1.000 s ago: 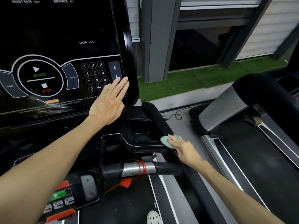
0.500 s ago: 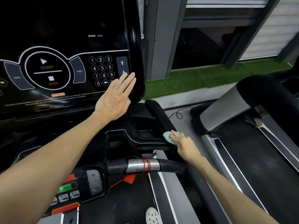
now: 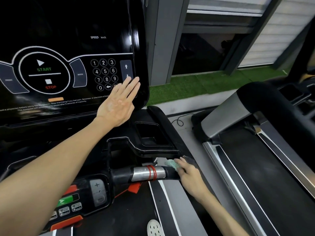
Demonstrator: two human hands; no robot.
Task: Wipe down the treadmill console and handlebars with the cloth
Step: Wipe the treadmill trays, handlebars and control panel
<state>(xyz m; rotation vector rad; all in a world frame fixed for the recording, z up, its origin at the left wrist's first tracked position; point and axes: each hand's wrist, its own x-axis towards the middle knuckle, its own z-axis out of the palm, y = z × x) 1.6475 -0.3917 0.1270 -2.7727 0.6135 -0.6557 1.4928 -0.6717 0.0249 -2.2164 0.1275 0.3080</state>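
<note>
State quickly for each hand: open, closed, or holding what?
Left hand: open, straight fingers flat on the console.
Right hand: holds the cloth at the handlebar.

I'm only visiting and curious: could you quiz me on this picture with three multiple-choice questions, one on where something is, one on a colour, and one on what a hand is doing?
1. Where is the cloth?
A. on the keypad
B. at the handlebar, in the right hand
C. on the grass

2. What colour are the bands round the handlebar?
A. blue
B. yellow
C. red

3. How is the left hand?
A. flat on the console, fingers straight
B. clenched in a fist
C. gripping the handlebar

Answers:
1 B: the right hand holds the cloth at the handlebar's right end.
2 C: red loops ring its silver part.
3 A: its straight fingers lie on the console's lower right corner.
</note>
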